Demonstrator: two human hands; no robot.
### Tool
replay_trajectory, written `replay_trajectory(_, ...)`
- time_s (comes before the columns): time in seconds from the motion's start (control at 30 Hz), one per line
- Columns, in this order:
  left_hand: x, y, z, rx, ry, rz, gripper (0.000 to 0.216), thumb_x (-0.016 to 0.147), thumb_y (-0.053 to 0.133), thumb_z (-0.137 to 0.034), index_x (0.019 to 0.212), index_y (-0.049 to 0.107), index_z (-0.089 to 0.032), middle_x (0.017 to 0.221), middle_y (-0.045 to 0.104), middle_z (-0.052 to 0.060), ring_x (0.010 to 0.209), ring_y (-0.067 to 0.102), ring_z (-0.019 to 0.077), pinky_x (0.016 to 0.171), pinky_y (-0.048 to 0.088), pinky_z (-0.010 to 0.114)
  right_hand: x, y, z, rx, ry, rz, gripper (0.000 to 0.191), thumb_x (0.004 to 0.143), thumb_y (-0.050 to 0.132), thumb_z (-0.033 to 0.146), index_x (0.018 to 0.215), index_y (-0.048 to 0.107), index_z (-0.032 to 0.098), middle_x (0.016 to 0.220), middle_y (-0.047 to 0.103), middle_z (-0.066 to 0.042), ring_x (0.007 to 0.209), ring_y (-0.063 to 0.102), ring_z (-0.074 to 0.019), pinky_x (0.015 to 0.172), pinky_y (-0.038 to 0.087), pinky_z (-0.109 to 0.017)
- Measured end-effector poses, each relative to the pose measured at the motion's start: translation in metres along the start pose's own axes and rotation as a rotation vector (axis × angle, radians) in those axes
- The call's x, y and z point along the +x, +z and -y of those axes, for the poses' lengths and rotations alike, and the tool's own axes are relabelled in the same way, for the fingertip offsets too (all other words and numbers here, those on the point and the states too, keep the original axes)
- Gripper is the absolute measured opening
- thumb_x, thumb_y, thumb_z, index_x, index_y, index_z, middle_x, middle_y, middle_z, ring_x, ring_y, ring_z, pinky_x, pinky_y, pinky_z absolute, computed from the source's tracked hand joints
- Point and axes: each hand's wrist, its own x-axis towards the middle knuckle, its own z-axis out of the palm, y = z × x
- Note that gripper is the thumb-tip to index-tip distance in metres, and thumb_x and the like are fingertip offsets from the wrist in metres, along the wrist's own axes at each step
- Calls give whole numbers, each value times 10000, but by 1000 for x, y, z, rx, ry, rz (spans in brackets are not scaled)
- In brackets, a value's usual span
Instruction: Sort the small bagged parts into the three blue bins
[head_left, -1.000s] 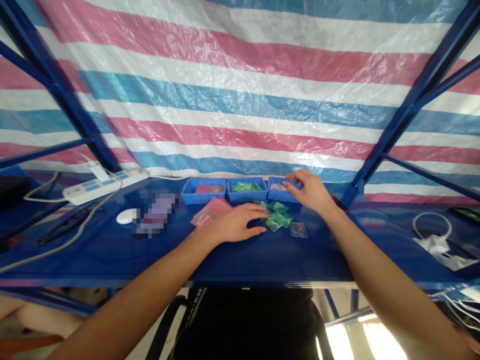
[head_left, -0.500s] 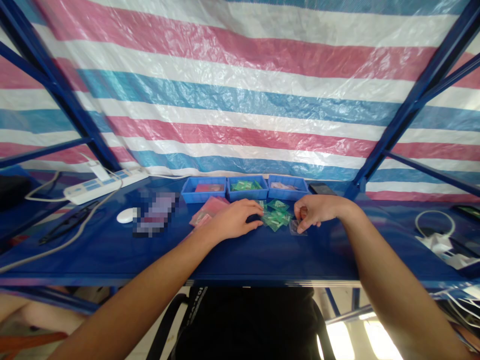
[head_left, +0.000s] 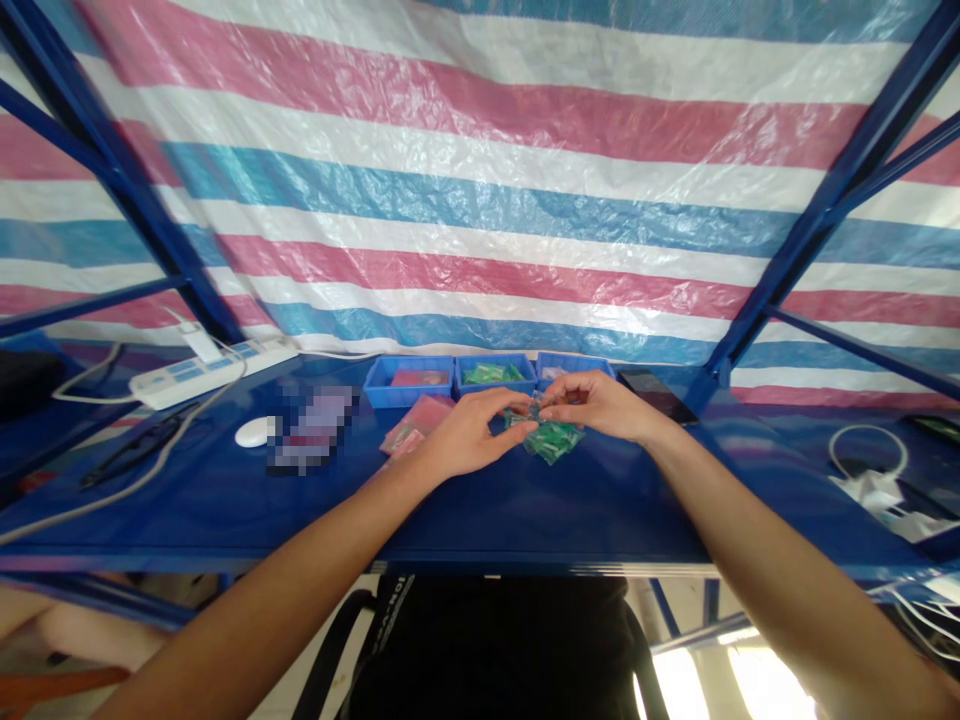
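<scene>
A small, clear plastic packet, its contents too small to make out, is up between the fingertips of the two hands, just above a loose heap of small, flat, shiny green plastic packets. The heap lies on the glossy dark-blue desk, its pieces overlapping at odd angles, partly hidden by the fingers.

The grip of the right hand is a pinch, thumb and forefinger nearly together on the clear packet. The left hand has its thumb and fingers part-way apart, their tips beside the packet and over the green heap; whether they also grip it cannot be told.

The left forearm slants up from the lower left, with the hand low over the desk and near the flat pink plastic packets. The right forearm comes in from the lower right, the back of that hand upward and its fingers pointing left. Beyond the hands, three shallow blue plastic bins stand in a row, with pink pieces in the left one, green in the middle and pale ones in the right.
</scene>
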Motion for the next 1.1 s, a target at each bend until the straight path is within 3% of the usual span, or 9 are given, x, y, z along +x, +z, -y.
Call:
replay_trajectory(0.1,1,0,-1,-38,-86,-38,377,1010,687,-406,1334,701,-214,1179,800,72,999,764,223,913,608,341,6,19,-8,42,-14,-20,458,745,896,596,953,798,200,797,737,-27,699,637,-183,652,505,-317)
replay_trajectory(0.27,3,-3,2,-57,-167,-91,286,998,675,-365,1235,738,-217,1086,816,52,939,772,222,887,617,346,12,35,-18,105,-34,-39,388,816,868,539,969,772,196,815,713,-5,652,579,-132,599,449,-270)
replay_trajectory(0.53,3,0,10,-278,-228,-153,372,945,740,-361,1282,691,-211,1005,808,62,909,789,231,876,642,368,17,36,-20,217,-22,-147,349,846,841,519,998,771,213,695,674,11,572,570,-137,549,466,-276)
replay_trajectory(1.1,3,4,12,-339,-252,-148,440,884,774,-266,1289,612,-209,982,769,43,924,780,217,892,633,358,18,48,-11,272,-51,-166,380,825,857,536,1004,781,210,734,701,1,606,595,-143,559,491,-283)
